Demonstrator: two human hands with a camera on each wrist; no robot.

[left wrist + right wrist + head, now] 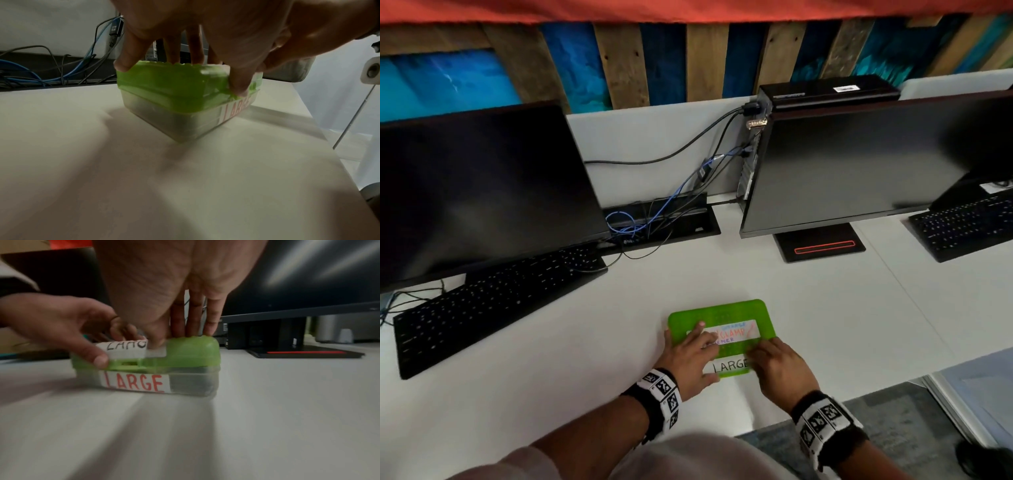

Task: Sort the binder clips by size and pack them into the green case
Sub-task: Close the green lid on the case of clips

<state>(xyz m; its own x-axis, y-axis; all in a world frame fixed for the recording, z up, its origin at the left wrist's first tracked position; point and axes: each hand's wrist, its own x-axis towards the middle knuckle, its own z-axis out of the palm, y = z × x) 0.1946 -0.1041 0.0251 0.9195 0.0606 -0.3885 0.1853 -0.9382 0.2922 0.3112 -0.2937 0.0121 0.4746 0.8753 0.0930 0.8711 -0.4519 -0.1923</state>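
Observation:
The green case (722, 311) lies closed on the white desk (585, 359), its green lid over a clear base (185, 123) marked "LARGE". Dark contents (191, 382) show dimly through the base; I cannot make out single binder clips. My left hand (690, 353) spans the lid's left part, fingers on top, and its thumb (98, 360) hooks the front lip by the latch. My right hand (780, 370) presses straight fingers (191, 327) down on the lid's right near part, thumb on the white label (125, 350).
A black keyboard (493, 305) and dark monitor (476, 192) stand to the left. A second monitor (859, 164) on its stand (822, 245) is behind right, with another keyboard (962, 226). Cables (654, 219) run behind. The desk's edge (825, 401) is close on the right.

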